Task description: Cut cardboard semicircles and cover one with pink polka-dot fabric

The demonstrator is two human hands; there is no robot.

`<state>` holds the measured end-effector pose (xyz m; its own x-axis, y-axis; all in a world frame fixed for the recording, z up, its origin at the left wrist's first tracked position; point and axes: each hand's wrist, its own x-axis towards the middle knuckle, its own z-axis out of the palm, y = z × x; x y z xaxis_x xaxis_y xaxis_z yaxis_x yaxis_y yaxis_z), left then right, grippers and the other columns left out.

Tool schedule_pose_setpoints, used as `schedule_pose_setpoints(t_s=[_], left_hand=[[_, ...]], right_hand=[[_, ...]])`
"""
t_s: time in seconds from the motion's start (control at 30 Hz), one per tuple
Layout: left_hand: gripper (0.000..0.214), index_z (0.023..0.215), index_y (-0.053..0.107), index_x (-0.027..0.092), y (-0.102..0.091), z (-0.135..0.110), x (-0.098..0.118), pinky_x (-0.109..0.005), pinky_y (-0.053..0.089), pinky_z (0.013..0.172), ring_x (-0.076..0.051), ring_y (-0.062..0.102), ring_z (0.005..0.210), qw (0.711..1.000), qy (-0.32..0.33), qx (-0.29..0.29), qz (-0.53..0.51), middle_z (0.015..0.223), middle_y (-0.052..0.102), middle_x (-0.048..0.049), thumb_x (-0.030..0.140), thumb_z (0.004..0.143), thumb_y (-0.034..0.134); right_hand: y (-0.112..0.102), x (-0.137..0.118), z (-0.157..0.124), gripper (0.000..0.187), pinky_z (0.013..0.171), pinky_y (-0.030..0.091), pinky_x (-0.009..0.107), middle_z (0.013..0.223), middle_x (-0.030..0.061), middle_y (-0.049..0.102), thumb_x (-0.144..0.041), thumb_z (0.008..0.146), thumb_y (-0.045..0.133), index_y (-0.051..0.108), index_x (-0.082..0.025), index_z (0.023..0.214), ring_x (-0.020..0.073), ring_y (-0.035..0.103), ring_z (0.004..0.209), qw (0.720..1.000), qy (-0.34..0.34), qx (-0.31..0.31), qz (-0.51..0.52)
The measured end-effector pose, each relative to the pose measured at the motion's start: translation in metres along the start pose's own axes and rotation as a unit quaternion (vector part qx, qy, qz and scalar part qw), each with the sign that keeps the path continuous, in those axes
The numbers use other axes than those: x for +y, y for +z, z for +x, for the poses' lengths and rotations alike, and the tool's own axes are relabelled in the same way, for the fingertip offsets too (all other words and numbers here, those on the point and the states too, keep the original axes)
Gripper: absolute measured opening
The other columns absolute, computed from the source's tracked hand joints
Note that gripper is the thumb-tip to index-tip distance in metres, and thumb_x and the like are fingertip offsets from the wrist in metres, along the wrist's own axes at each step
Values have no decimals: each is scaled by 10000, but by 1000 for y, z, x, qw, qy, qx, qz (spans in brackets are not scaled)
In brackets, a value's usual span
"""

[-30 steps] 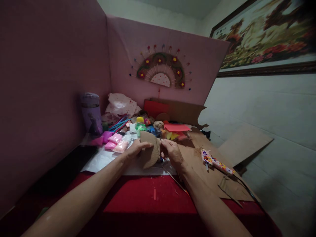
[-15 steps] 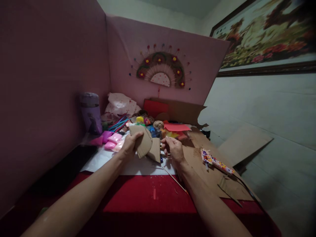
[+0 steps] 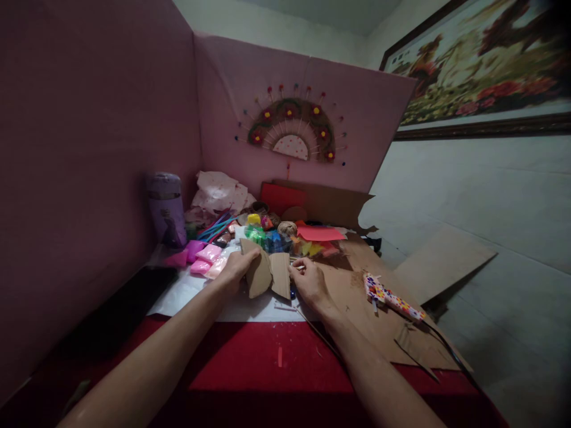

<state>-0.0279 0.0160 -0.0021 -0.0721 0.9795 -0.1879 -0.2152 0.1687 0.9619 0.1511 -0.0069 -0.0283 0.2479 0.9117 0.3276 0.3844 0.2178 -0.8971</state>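
My left hand (image 3: 235, 271) is closed on a curved brown cardboard piece (image 3: 257, 272), held above the white sheet (image 3: 187, 291). Right beside it stands a second, squarer cardboard piece (image 3: 281, 274). My right hand (image 3: 307, 282) pinches that piece's right edge with fingers closed. The two pieces touch along their inner edges. A thin wooden stick (image 3: 312, 324) lies under my right wrist.
Pink clay packets (image 3: 204, 258), coloured craft bits (image 3: 272, 238), a twine ball (image 3: 286, 227) and a purple bottle (image 3: 166, 208) crowd the back. Brown cardboard sheets (image 3: 379, 327) and a patterned glue gun (image 3: 388, 297) lie right. A pink board with a fan decoration (image 3: 292, 128) walls the back.
One folded cardboard shape came apart into two pieces. My left hand lifted its piece, then lowered it beside the other. My right hand took hold of the squarer piece.
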Motion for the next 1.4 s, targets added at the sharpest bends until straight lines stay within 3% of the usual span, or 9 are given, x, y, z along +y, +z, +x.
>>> schedule_pose_setpoints(t_s=[0.2,0.4,0.5,0.6,0.73,0.83,1.07,1.23,1.4], left_hand=[[338,805,634,122,5,-5,0,-294,474,495,-202,616,554,998,-14,-63,-26,670,677,-86,371,592,719],[292,890,621,134,5,-7,14,-298,500,588,-176,626,612,976,-10,-100,-194,721,675,-43,374,723,605],[201,852,628,125,2,-5,16,-298,499,605,-172,628,608,967,-32,-106,-231,696,678,-43,299,772,567],[149,801,614,122,-1,0,16,-251,476,531,-140,606,532,947,-78,-157,-270,612,648,-35,232,816,515],[252,742,578,130,-5,2,16,-178,229,296,-56,327,267,917,-104,-244,-297,388,402,52,268,882,421],[337,753,581,114,-8,-3,14,-173,149,293,-40,170,253,908,-99,-272,-303,378,270,78,205,915,301],[346,700,545,144,-15,-9,1,-175,187,355,-58,85,326,860,-64,-340,-375,433,154,80,225,911,283],[307,734,549,146,-15,-17,6,-180,145,331,-58,39,330,857,-70,-358,-364,436,135,84,231,903,308],[340,805,602,122,-6,-30,6,-224,73,284,-43,52,294,859,-146,-410,-272,399,193,78,350,880,360]], right_hand=[[2,-2,1,327,381,366,194,545,-53,559,-285,611,639,527,-173,897,96,483,404,993,24,-36,114],[-4,-13,1,252,282,262,177,437,-60,505,-377,697,594,517,-178,830,77,376,291,984,25,2,175],[-8,-21,-3,203,387,409,217,591,-5,605,-360,714,583,503,-206,819,136,548,457,981,-6,60,182],[-11,-26,-10,199,621,506,302,845,65,662,-364,698,598,553,-203,804,212,629,763,980,-81,80,166],[-13,-23,-16,167,792,475,352,980,98,625,-328,721,552,572,-201,827,240,591,937,972,-190,65,122],[-13,-18,-18,216,823,455,375,1043,112,595,-279,689,575,568,-205,892,260,565,989,962,-253,24,101],[-9,-9,-16,250,874,441,395,1121,100,577,-150,755,439,563,-219,961,245,537,1060,964,-254,-43,71],[-9,-7,-12,346,914,409,421,1102,62,618,-49,716,422,621,-230,934,233,531,1044,960,-261,-71,-76],[-12,-20,-15,281,898,407,411,1119,97,570,-265,829,492,564,-227,1098,252,504,1057,968,-250,-23,-30]])
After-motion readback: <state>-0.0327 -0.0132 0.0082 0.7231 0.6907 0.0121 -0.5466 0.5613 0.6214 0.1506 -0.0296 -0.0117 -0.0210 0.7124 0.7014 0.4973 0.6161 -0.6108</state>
